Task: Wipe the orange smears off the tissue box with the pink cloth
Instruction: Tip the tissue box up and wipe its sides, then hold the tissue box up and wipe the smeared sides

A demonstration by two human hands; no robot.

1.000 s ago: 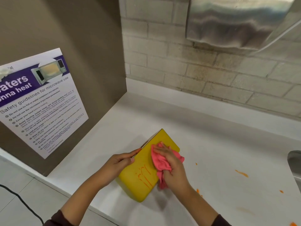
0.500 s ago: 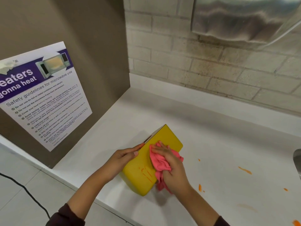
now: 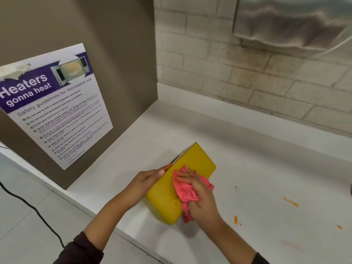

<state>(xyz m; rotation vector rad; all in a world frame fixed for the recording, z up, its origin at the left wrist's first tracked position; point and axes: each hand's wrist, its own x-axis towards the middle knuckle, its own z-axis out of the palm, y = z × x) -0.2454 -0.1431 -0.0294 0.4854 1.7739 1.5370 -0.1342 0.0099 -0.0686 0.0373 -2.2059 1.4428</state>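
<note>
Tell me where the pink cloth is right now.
In the head view, the pink cloth sits low centre on the yellow tissue box, under the right hand.

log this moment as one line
step: wiping | right hand: holds pink cloth against tissue box | left hand: braces its side | smears: faint orange speck visible

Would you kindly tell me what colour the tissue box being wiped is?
Yellow. The tissue box shows most clearly in the head view.
</note>
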